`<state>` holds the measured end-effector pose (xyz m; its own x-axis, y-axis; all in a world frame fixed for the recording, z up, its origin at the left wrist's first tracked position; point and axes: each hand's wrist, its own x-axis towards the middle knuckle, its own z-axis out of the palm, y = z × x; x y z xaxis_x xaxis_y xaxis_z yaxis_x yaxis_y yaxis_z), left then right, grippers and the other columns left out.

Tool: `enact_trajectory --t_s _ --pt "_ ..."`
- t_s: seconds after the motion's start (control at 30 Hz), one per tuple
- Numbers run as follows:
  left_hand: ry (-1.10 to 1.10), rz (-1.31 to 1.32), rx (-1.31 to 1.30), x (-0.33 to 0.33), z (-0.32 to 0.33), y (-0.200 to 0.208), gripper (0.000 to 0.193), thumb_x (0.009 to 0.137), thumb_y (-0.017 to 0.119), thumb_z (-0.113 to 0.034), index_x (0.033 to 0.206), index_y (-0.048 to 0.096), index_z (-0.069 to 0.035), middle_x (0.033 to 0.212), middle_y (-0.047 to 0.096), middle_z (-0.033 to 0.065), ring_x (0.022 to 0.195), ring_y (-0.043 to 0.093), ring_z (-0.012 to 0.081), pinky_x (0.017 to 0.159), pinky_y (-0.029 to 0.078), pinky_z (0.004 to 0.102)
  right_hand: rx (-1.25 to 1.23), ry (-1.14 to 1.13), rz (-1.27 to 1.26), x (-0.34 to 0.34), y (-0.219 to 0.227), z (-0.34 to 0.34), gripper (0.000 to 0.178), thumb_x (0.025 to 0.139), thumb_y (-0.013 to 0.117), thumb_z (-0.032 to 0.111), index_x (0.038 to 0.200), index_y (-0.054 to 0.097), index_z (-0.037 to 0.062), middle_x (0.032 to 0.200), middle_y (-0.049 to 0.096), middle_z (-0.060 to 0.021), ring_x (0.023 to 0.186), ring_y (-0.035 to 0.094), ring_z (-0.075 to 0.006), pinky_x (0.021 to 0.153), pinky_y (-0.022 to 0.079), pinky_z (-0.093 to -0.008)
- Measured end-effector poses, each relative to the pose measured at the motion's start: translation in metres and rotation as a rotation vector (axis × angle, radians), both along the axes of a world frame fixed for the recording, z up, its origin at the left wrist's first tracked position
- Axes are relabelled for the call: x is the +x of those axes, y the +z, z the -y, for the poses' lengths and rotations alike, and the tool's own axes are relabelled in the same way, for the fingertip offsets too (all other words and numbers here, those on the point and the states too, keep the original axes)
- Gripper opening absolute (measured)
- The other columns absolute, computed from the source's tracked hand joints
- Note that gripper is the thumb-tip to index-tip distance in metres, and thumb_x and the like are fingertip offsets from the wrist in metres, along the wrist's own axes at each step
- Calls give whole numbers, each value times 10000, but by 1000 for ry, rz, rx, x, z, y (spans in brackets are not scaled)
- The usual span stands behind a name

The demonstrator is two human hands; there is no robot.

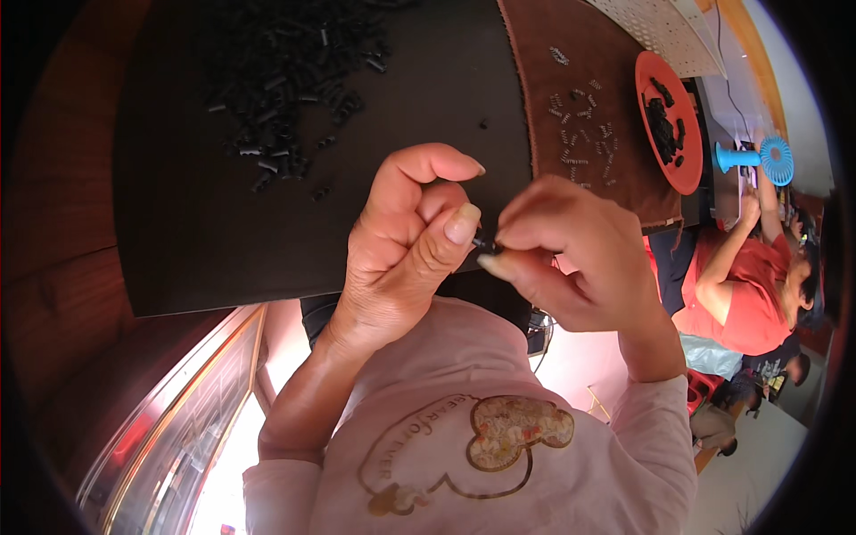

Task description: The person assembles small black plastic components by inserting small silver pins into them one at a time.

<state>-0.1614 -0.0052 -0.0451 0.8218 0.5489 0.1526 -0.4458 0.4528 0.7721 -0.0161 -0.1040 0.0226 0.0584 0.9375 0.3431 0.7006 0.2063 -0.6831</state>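
Observation:
My left hand [406,236] is closed, with its thumb and bent fingers at one end of a small black part [483,241]. The index finger curls above, apart from the part. From the other side, my right hand [580,254] pinches the same part between thumb and forefinger. Most of the part is covered by the fingertips, so its exact shape cannot be told. Both hands are above the near edge of a dark tabletop [401,98]. A loose pile of short black cylindrical pieces [276,89] lies at the far left.
On the right, a brown cloth [544,53] holds several small metal coil springs [575,161]. Beyond it sits a red plate [685,178] with black parts. Further right are a blue fan [776,160] and a person in a red shirt [744,294]. A perforated white panel [664,31] stands behind.

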Motion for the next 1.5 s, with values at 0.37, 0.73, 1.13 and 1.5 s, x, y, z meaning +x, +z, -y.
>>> enact_trajectory --t_s 0.37,0.73,1.13,1.5 --pt "-19 -58 -136 -1 -3 4 380 981 600 -178 1286 420 -39 781 529 -20 633 408 21 556 346 154 -8 157 157 6 -3 -14 250 721 758 105 815 530 62 712 549 -55 505 542 -205 412 415 -318" --pt "-88 -139 -137 -4 -3 11 405 974 612 -189 1283 415 -18 702 557 -22 584 454 21 525 381 165 31 156 389 14 -6 -23 331 716 758 244 681 464 96 624 473 -21 493 530 -179 386 375 -312" --pt "-109 -251 -21 4 1 16 423 1022 518 -302 1331 421 -30 677 496 -46 631 454 12 572 398 165 153 107 261 13 -14 -17 297 662 733 147 622 441 105 587 433 -8 440 459 -168 387 349 -303" --pt "-72 -118 -10 -1 2 11 380 1046 460 -242 1302 428 38 616 445 -28 543 375 34 518 299 195 -44 -492 386 130 8 40 322 838 686 192 674 466 25 572 353 -4 519 365 -74 460 289 -274"
